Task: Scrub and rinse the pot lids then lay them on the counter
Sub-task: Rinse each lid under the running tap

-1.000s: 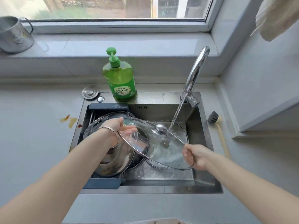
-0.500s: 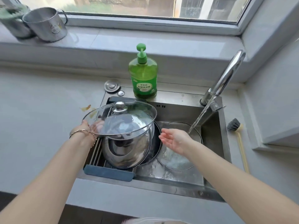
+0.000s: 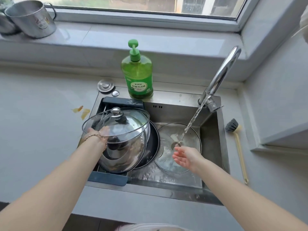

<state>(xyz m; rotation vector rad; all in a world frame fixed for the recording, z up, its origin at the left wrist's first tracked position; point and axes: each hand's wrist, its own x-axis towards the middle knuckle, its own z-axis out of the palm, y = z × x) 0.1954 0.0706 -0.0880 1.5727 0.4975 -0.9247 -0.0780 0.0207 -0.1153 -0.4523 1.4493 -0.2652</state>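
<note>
Held lid: glass lid [image 3: 130,119] with a steel knob, knob up and slightly tilted, in the air over the left half of the sink [image 3: 211,139], just above the steel pot [image 3: 126,155].
Left hand: left hand [image 3: 96,133] grips that lid at its left rim; the fingers show through the glass from below. A bracelet [image 3: 98,136] sits on the wrist.
Lid 2: second lid [image 3: 165,147] lies flat on the sink floor, right half, wet.
Right hand: right hand [image 3: 185,157] is empty, palm up, fingers relaxed and spread, above the second lid's near side, just below where the stream lands.
Water: faucet [image 3: 221,72] is running; the stream [image 3: 193,119] falls on the second lid.
Sink contents: the pot lies on its side against a dark pan [image 3: 152,147], over a blue rack [image 3: 108,178].
Back ledge: green soap bottle [image 3: 137,75], upright.
Counter: counter [image 3: 41,130] carries 2 yellow stains [image 3: 81,111] left of the sink and a dish brush [image 3: 233,126] right of it.
Sill: steel mug [image 3: 31,19], far left.
</note>
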